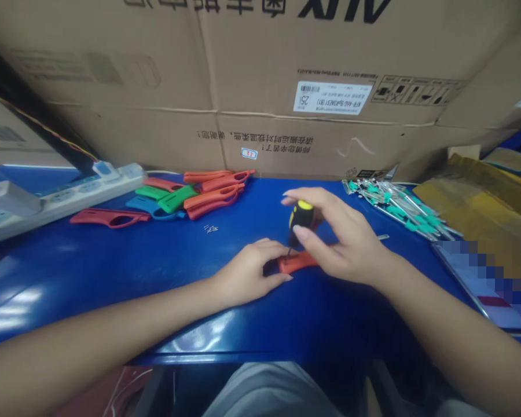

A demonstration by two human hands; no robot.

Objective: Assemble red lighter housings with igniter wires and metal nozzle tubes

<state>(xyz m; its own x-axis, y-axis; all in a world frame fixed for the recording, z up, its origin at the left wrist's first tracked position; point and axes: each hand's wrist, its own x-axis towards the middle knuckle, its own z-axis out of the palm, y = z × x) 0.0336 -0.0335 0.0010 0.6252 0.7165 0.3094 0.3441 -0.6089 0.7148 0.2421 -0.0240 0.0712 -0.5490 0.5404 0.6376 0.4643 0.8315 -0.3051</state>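
Note:
My right hand [347, 243] is closed around a short screwdriver [301, 219] with a black and yellow handle. The screwdriver stands nearly upright, its shaft down on the end of an orange plastic handle [298, 262]. This handle lies flat on the blue table, its right part hidden under my right hand. My left hand [254, 269] rests on the table and pinches the handle's left end between thumb and fingers. Left of the hands, a small group of screws [211, 229] is scattered on the table.
Several red, orange, green and blue plastic handles [212, 200] are piled behind the screws. A white power strip [82, 194] runs along the left. Thin metal pieces with teal parts [402, 205] lie at right. A large cardboard box [252, 75] stands along the back of the blue table [125, 272].

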